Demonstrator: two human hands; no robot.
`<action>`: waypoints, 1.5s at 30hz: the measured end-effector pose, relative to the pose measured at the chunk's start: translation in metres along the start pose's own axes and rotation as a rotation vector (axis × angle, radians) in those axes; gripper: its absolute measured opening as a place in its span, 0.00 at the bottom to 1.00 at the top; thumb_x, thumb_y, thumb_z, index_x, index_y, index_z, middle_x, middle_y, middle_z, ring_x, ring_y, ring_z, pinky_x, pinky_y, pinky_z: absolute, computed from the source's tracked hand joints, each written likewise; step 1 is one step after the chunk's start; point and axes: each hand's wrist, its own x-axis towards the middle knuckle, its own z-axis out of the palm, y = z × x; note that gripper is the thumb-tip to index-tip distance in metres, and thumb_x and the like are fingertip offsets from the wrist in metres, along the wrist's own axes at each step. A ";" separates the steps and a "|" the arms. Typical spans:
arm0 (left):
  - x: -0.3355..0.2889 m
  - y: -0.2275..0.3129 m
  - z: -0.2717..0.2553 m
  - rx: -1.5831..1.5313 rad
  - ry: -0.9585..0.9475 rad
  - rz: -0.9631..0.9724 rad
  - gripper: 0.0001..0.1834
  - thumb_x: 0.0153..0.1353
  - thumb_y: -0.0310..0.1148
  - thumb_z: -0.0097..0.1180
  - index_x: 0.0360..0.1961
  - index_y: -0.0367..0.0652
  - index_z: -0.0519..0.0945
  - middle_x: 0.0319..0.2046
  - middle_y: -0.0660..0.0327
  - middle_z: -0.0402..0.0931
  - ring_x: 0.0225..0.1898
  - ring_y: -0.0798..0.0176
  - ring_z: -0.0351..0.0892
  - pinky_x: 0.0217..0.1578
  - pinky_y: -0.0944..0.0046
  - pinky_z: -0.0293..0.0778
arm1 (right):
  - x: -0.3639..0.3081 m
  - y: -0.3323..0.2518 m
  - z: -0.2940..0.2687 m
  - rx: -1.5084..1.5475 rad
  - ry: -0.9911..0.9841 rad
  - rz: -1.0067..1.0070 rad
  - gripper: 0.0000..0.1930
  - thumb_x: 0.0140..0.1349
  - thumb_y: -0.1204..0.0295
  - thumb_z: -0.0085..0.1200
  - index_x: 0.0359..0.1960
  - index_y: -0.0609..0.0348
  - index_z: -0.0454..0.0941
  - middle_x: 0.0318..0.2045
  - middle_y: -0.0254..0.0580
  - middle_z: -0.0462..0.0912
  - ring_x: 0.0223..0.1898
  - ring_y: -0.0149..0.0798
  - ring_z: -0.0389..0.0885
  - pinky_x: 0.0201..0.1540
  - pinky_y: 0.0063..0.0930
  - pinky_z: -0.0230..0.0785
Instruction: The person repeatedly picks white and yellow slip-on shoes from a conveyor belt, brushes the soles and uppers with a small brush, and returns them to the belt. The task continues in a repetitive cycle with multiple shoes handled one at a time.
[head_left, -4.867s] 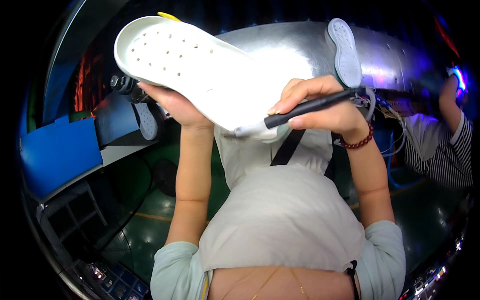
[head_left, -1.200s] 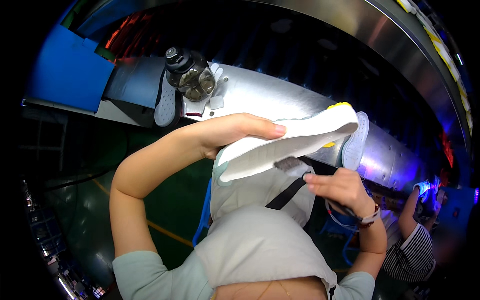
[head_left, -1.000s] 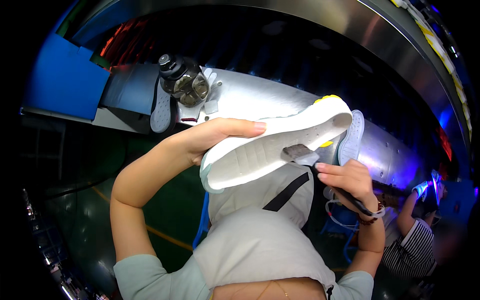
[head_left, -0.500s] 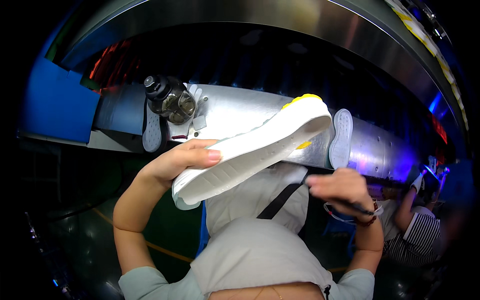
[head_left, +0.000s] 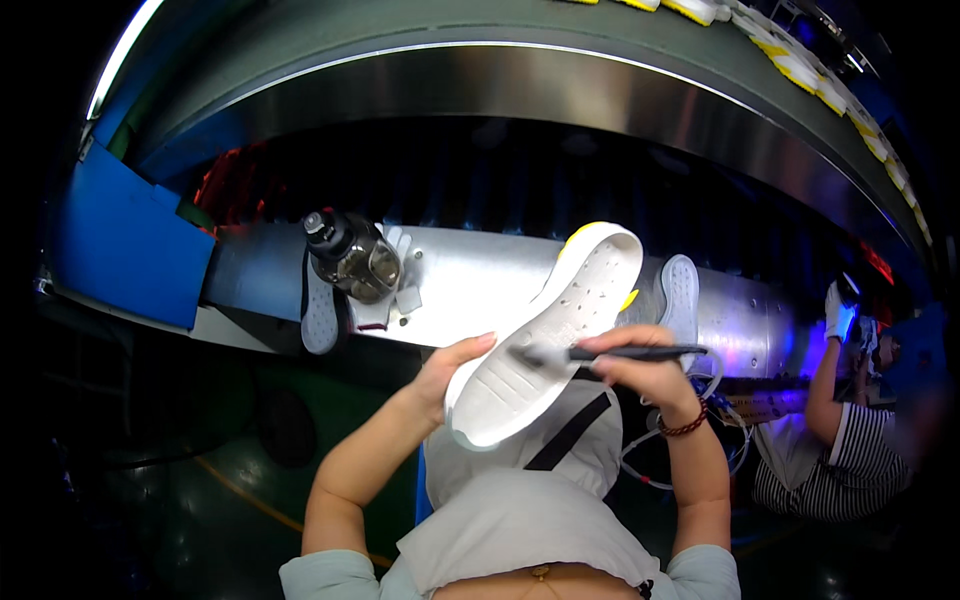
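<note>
A white shoe sole (head_left: 590, 287) with raised rims and a yellow patch at its far end is tilted so its inner side faces me. My left hand (head_left: 447, 373) grips its near left edge, thumb on the rim. In my right hand (head_left: 645, 366) is a black-handled brush (head_left: 640, 352), held between thumb and fingers. Its blurred pale head lies over the middle of the sole's inside. A red beaded bracelet and a pale cord are around my right wrist.
A metal ledge (head_left: 480, 262) runs across in front of me. On it stand a dark bottle (head_left: 355, 262) and pale soles, one left (head_left: 320, 318), one right (head_left: 680, 295). Beyond, a conveyor (head_left: 420, 30) carries yellow-edged soles (head_left: 795, 62). A co-worker in stripes (head_left: 860, 465) sits right.
The sole has turned to show more of its inner side. My right hand has moved in with the brush, from beside the sole to over its inside. The view has shifted.
</note>
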 end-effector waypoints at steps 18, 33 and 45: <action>-0.017 0.078 0.049 0.309 -0.012 0.544 0.26 0.54 0.42 0.35 0.50 0.34 0.62 0.42 0.47 0.68 0.40 0.53 0.73 0.39 0.57 0.72 | -0.066 0.058 -0.024 0.728 0.675 -0.350 0.09 0.53 0.79 0.46 0.37 0.64 0.69 0.38 0.55 0.74 0.16 0.28 0.66 0.22 0.19 0.58; 0.209 0.225 0.192 0.942 0.397 1.124 0.40 0.48 0.52 0.48 0.57 0.39 0.53 0.57 0.48 0.49 0.59 0.54 0.49 0.57 0.60 0.46 | -0.101 0.092 -0.028 0.864 0.893 -0.187 0.08 0.54 0.78 0.46 0.37 0.62 0.70 0.37 0.47 0.75 0.17 0.28 0.66 0.22 0.21 0.59; 0.254 0.225 0.247 2.110 1.084 0.656 0.36 0.45 0.59 0.45 0.57 0.63 0.57 0.57 0.54 0.54 0.59 0.51 0.47 0.48 0.26 0.31 | -0.102 0.097 -0.034 0.889 0.986 -0.147 0.08 0.54 0.77 0.45 0.36 0.58 0.71 0.27 0.38 0.74 0.18 0.29 0.66 0.23 0.23 0.59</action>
